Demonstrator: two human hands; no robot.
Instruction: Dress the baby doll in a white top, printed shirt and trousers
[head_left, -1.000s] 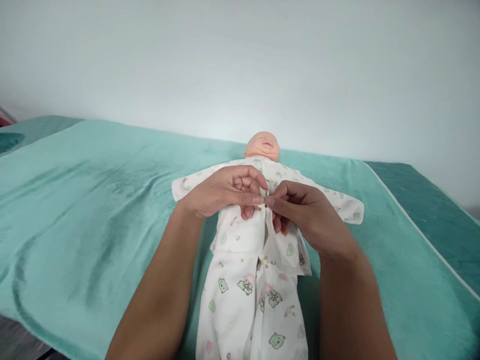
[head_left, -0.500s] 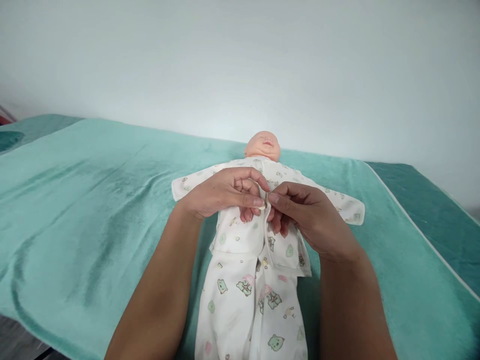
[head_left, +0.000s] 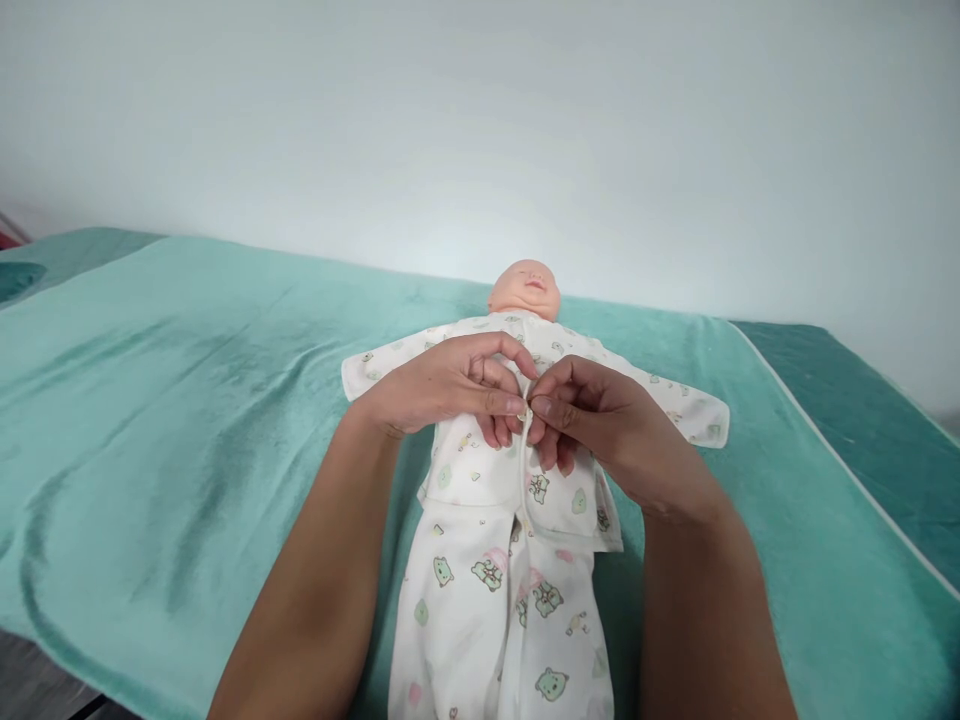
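Observation:
A baby doll [head_left: 529, 288] lies on its back, dressed in a white printed baby shirt [head_left: 472, 460] and matching trousers [head_left: 457, 600]. Over the doll's chest my left hand [head_left: 457, 385] pinches the shirt's front edge, thumb against curled fingers. A small pale button [head_left: 525, 413] shows at the thumb tip. My right hand [head_left: 600, 410] pinches the other front edge right beside it, the two thumbs nearly touching. Below my fingers the shirt's two front edges run down close together. The fingertips partly hide the fastening itself.
A turquoise blanket [head_left: 187, 400] with soft folds covers the surface under the doll. Darker green cloth [head_left: 862, 420] shows at the right side. A pale wall [head_left: 480, 130] stands behind.
My right hand has shifted slightly left, bringing its edge of the shirt against the button at my left thumb. My left hand has stayed almost still.

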